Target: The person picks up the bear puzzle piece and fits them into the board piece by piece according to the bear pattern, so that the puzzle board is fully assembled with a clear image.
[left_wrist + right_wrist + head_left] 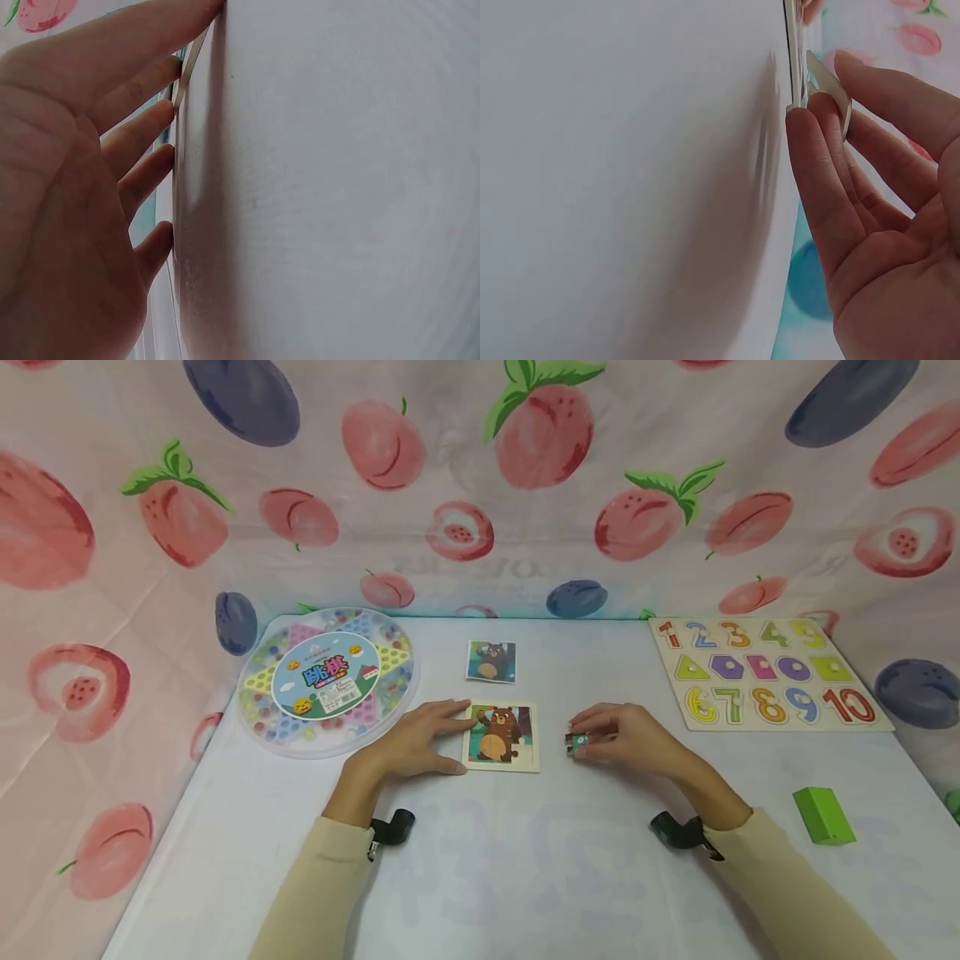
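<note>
A small square bear jigsaw puzzle (498, 739) lies flat in its pale wooden frame, with bare wood showing along its right side. My left hand (422, 739) spreads beside it, the fingers nearly straight and the fingertips at its left edge. In the left wrist view, that hand's (82, 172) fingertips touch down along the tabletop. To the right of the frame, my right hand (626, 739) pinches a small green and brown puzzle piece (576, 743). The right wrist view shows the piece's pale edge (841, 105) between thumb and fingers; its printed face is mostly hidden.
Behind the puzzle lies a bear picture card (491, 662). A round Chinese checkers box (251, 693) stands at the back left. At the back right is a wooden number and shape board (678, 693); a green block (824, 816) sits nearer on the right.
</note>
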`<state>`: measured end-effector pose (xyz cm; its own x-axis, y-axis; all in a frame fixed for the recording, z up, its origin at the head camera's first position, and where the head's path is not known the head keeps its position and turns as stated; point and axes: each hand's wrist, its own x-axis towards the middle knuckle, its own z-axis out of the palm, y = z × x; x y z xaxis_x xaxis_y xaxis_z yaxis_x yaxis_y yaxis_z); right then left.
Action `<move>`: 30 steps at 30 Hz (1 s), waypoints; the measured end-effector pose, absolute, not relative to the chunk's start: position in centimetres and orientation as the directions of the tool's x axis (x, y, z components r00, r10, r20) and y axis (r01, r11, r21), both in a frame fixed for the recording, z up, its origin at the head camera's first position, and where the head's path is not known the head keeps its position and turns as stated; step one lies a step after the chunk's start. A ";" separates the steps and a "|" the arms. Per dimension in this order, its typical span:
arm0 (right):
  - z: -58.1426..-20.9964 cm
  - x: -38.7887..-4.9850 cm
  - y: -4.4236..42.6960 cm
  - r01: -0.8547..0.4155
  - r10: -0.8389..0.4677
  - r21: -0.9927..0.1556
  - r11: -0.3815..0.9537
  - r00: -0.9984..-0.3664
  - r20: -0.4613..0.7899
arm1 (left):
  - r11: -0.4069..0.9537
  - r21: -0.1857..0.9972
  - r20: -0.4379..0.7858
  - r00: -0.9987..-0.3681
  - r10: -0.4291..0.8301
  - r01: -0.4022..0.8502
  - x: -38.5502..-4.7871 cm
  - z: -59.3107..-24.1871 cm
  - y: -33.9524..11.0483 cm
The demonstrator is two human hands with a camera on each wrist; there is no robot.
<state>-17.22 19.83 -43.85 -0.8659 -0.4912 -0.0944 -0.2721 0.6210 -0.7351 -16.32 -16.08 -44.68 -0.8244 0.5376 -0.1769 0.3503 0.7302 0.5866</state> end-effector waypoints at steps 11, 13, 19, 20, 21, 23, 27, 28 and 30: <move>-43.7 -17.5 15.9 -0.305 -0.545 -0.751 0.586 -0.834 -0.086 | 0.726 0.589 -0.172 -0.823 0.541 0.354 -16.4 -44.7 -16.1; -43.7 -17.4 15.2 -0.323 -0.565 -0.754 0.572 -0.821 -0.077 | 0.725 0.590 -0.169 -0.822 0.543 0.357 -16.4 -44.7 -16.1; -44.0 -17.4 13.9 -0.358 -0.599 -0.760 0.542 -0.799 -0.051 | 0.725 0.587 -0.168 -0.822 0.544 0.360 -16.4 -44.7 -16.1; -44.1 -17.4 13.7 -0.360 -0.600 -0.760 0.541 -0.799 -0.048 | 0.725 0.587 -0.169 -0.822 0.544 0.359 -16.3 -44.7 -16.1; -44.2 -17.4 13.6 -0.359 -0.598 -0.761 0.540 -0.800 -0.047 | 0.725 0.588 -0.170 -0.821 0.544 0.359 -16.3 -44.7 -16.1; -44.3 -17.4 13.3 -0.356 -0.592 -0.761 0.543 -0.805 -0.046 | 0.725 0.588 -0.172 -0.820 0.545 0.359 -16.3 -44.6 -16.1; -44.6 -17.4 12.9 -0.365 -0.580 -0.743 0.561 -0.814 -0.039 | 0.724 0.586 -0.167 -0.820 0.548 0.364 -16.3 -44.5 -16.1; -44.7 -17.4 12.8 -0.366 -0.576 -0.736 0.569 -0.816 -0.039 | 0.724 0.585 -0.166 -0.820 0.548 0.366 -16.3 -44.5 -16.1; -44.7 -17.4 12.7 -0.366 -0.569 -0.724 0.585 -0.821 -0.044 | 0.723 0.586 -0.165 -0.820 0.548 0.365 -16.3 -44.4 -16.1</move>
